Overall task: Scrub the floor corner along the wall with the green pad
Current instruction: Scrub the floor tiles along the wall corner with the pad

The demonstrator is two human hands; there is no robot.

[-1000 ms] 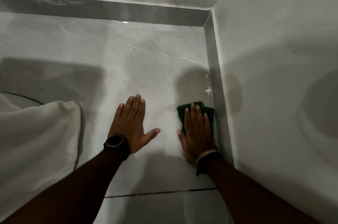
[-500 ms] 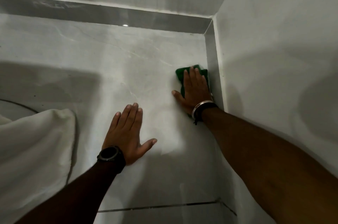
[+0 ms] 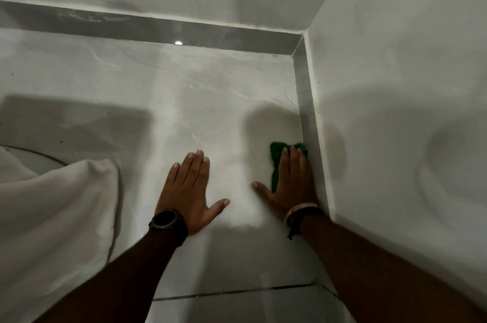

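**Two hands flat on the tile, one pad against the right skirting**

You have two hands down and one green pad [image 3: 276,164] in play. Your right hand [image 3: 291,185] lies spread flat on top of the pad, fingers straight and together, thumb splayed out to the left on bare tile; it presses rather than grips, nothing is curled around the pad. The pad shows past the fingertips and along the inner side of the palm, and its right edge touches the grey skirting strip [image 3: 307,122] at the foot of the right wall [image 3: 395,72]. Your left hand [image 3: 188,191] is also fully open, palm down on the floor [image 3: 184,101], holding nothing, well apart from the pad.

On your wrists you can count one dark round watch [image 3: 166,220] on the left and, on the right, one pale bangle [image 3: 300,210] with a dark band just behind it. No writing can be read on the watch face or anywhere else.

One white cloth [image 3: 52,212] lies bunched at the left, near your left forearm.

Two walls meet at the far right corner, each with its own skirting strip. Between the pad and that corner the tile along the right wall is open. One grout line [image 3: 237,292] crosses the floor under your forearms.
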